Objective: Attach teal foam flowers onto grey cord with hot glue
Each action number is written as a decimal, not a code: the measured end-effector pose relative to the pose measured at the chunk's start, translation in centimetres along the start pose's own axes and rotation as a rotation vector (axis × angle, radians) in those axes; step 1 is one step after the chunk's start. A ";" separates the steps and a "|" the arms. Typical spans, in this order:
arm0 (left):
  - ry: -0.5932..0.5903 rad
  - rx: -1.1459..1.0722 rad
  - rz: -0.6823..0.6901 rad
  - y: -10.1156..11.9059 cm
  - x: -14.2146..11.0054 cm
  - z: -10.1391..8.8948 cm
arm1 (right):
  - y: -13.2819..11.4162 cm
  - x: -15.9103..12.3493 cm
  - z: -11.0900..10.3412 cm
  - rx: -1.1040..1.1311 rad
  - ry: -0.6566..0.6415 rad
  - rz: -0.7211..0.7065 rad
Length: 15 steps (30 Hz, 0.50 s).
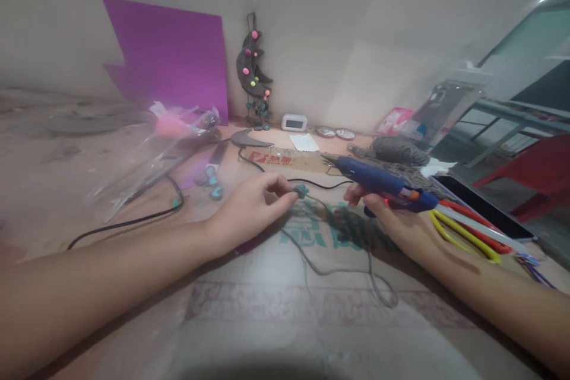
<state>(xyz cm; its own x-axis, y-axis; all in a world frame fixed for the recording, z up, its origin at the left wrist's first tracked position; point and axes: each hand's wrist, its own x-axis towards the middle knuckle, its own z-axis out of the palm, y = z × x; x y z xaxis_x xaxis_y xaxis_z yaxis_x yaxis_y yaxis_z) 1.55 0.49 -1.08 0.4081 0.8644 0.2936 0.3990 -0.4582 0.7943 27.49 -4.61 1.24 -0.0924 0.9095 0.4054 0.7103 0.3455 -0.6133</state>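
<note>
Between thumb and forefinger, my left hand (262, 205) pinches a small teal piece (301, 191) with grey yarn (329, 272) running from it and looping across the printed table cover. My right hand (378, 205) is wrapped round a blue hot glue gun (378, 181), whose nozzle points left toward the far side of the table. A red light glows by its handle. Several teal pieces (214, 181) lie left of my left hand. The exact shape of the pinched piece is too small to make out.
A grey moon ornament (253, 65) with coloured balls leans on the wall beside purple card (178, 59). A black cord (129, 222) crosses the left side. Grey yarn ball (394, 151), scissors with yellow handles (467, 237), a tablet (487, 208) and a clear container (440, 107) stand or lie right.
</note>
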 end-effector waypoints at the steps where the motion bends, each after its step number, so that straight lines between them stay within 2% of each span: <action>1: 0.005 0.015 0.007 0.0 0.0 0.0 | -0.1 -0.1 -0.1 0.001 -0.014 -0.022; 11: -0.018 -0.030 -0.031 0.1 0.0 -0.1 | -1.2 -0.3 0.5 0.048 -0.103 -0.005; 15: -0.032 -0.056 -0.044 0.3 -0.2 -0.1 | -1.1 -0.3 0.7 -0.002 -0.070 -0.009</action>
<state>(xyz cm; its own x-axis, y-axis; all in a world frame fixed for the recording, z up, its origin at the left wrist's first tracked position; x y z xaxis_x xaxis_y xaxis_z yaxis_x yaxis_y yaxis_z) 1.45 0.19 -0.87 0.4177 0.8760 0.2410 0.3712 -0.4066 0.8348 26.25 -5.14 1.31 -0.1472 0.9203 0.3624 0.7107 0.3532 -0.6084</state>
